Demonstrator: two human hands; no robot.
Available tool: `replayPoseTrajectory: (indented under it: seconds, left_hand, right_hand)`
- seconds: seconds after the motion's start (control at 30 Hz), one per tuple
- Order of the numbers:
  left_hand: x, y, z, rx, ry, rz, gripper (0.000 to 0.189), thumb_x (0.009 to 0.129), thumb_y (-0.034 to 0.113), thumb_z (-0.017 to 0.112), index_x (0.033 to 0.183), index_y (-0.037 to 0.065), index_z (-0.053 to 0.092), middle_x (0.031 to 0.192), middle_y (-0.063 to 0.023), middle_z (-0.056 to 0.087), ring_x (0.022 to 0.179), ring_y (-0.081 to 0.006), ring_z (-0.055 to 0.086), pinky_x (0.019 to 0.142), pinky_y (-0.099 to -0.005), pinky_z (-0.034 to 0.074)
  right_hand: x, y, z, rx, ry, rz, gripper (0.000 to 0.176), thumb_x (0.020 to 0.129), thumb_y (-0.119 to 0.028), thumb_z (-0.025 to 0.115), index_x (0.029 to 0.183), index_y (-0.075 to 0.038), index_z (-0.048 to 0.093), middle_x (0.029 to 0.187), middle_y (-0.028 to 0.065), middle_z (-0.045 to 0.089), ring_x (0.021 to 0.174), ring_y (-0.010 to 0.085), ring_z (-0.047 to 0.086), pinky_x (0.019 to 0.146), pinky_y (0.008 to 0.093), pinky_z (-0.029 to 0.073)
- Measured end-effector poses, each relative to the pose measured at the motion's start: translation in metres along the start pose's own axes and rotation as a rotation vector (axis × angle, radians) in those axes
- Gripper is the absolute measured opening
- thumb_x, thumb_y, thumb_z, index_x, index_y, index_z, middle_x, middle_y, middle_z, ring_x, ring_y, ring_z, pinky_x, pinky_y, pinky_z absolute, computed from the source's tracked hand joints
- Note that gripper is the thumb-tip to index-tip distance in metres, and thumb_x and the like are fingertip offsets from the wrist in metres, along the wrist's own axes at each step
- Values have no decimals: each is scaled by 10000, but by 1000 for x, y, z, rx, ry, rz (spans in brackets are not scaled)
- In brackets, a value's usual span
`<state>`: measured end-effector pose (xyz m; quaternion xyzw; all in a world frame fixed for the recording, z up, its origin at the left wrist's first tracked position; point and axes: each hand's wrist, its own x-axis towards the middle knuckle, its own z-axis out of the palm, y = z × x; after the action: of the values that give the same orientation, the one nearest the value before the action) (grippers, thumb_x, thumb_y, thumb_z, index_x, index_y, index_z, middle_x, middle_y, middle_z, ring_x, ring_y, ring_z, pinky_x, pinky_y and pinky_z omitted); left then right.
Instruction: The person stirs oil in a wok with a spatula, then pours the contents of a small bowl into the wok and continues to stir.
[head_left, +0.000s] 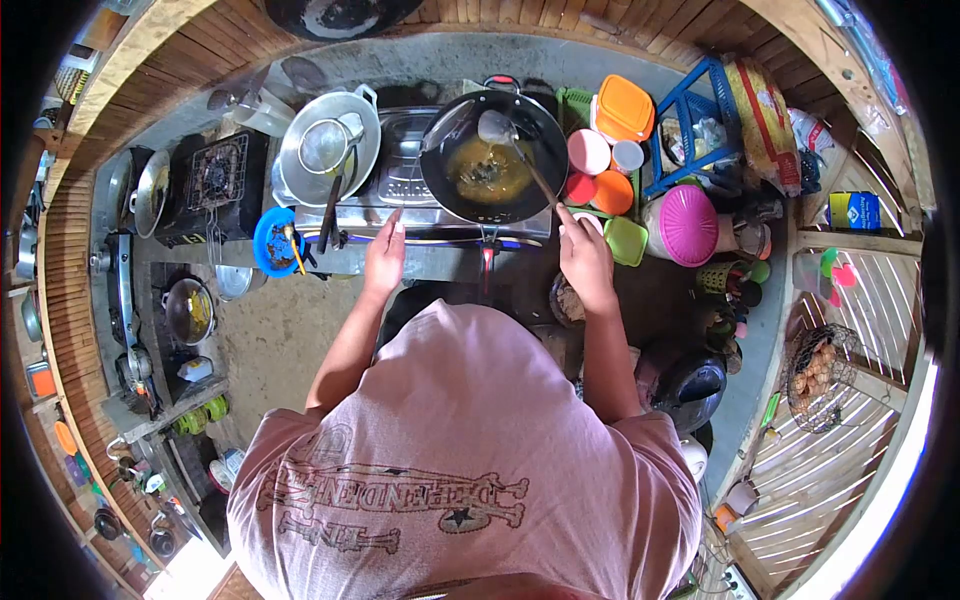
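A black wok with brownish food and oil sits on a steel gas stove. A metal ladle rests in the wok, its long handle slanting down to my right hand, which grips the handle's end. My left hand hovers open, fingers stretched toward the stove's front edge, holding nothing. My pink T-shirt fills the lower middle of the view.
A steel lid with a strainer sits left of the wok. A blue bowl stands at the counter's front. Coloured plastic cups and tubs, a blue rack and a pink container crowd the right side.
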<state>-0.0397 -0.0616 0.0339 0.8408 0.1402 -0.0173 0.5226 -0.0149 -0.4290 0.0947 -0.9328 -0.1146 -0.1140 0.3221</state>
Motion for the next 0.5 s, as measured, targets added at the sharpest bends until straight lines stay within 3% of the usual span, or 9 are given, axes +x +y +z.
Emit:
replayPoseTrajectory:
  seconds: [0.2, 0.37, 0.5]
  left_hand:
    - [-1, 1, -3, 50, -45, -88, 522, 1092, 396, 469, 1488, 63, 541, 754, -100, 597, 687, -175, 570, 710, -335, 488]
    - [-2, -3, 0, 40, 19, 11, 524, 1093, 399, 464, 1496, 71, 536, 713, -80, 555, 667, -151, 542, 669, -328, 460]
    - [-5, -2, -4, 1, 0, -33, 512, 1095, 385, 474, 1501, 79, 536, 686, -39, 529, 650, -125, 520, 645, -317, 452]
  right_hand:
    - [6, 29, 22, -157, 11, 137, 411, 935, -109, 615, 1342, -87, 662, 978, 206, 708, 903, 390, 693, 772, 494, 555]
    - [12, 56, 52, -94, 30, 219, 380, 950, -138, 594, 1316, -84, 684, 1009, 236, 735, 906, 394, 715, 799, 507, 563]
    - [21, 37, 48, -58, -135, 425, 369, 991, -191, 555, 1317, -83, 690, 1010, 251, 734, 915, 407, 712, 808, 494, 554]
